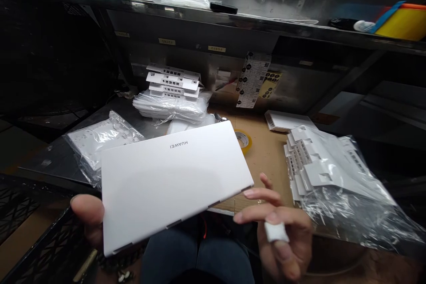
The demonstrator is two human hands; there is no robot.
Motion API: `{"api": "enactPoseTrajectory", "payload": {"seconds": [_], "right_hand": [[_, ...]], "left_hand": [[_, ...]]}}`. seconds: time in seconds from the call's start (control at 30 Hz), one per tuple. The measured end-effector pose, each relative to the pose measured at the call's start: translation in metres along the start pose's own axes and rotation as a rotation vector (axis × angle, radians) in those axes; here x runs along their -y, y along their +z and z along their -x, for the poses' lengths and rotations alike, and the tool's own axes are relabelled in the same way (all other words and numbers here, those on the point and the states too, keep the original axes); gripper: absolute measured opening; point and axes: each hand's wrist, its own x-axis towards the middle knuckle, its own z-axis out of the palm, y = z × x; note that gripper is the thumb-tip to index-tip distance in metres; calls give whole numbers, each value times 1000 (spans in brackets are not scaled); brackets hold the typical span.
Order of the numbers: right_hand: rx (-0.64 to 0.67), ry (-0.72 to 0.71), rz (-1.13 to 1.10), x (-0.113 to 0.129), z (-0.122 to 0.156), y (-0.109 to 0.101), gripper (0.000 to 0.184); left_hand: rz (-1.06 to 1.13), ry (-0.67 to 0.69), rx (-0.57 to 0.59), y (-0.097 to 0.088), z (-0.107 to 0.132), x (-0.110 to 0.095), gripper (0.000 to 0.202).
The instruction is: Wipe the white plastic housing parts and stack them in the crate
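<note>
A flat white case with HUAWEI lettering, upside down from here, is held tilted above my lap. Dark inset pieces run along its lower edge. My left hand grips the case's left end, thumb on the near side; its other fingers are mostly hidden. At the case's lower right corner, the fingertips of my right hand are close to or touching the edge; contact is hard to tell. Between the right thumb and a finger is pinched a small white pad, of cloth or foam.
Bagged white panels lie at left. Slotted white card pieces sit on plastic bags behind. Yellow tape rests on cardboard. At right are a white box and plastic-wrapped slotted pieces. A shelf crosses above.
</note>
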Motion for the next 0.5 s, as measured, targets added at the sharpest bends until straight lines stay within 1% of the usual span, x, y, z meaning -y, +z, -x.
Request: {"api": "enactPoseTrajectory", "payload": {"seconds": [0.07,0.1,0.13,0.17,0.2,0.27,0.33,0.4,0.5], "right_hand": [[-234,18,-5,-3,-4,1,13],[-345,61,-6,-6,-7,2,12],[-432,132,-14,-10,-8,2,11],[-487,225,-30,-14,-9,2,11],[-506,337,-55,-17,-9,2,13],[-484,558,-105,-23,-5,2,19],[-454,707,-124,-26,1,2,25],[-437,786,-128,-26,8,2,30],[-414,824,-144,-24,17,4,34]], "left_hand": [[225,2,80,16,-15,-8,81],[325,-2,115,24,-23,-10,82],[371,-19,134,31,-31,-11,83],[392,-40,144,37,-38,-12,85],[403,-48,138,41,-45,-11,86],[395,-61,136,43,-54,-9,88],[360,-69,146,40,-59,-7,88],[339,-74,149,36,-60,-5,88],[365,-88,183,34,-60,-4,88]]}}
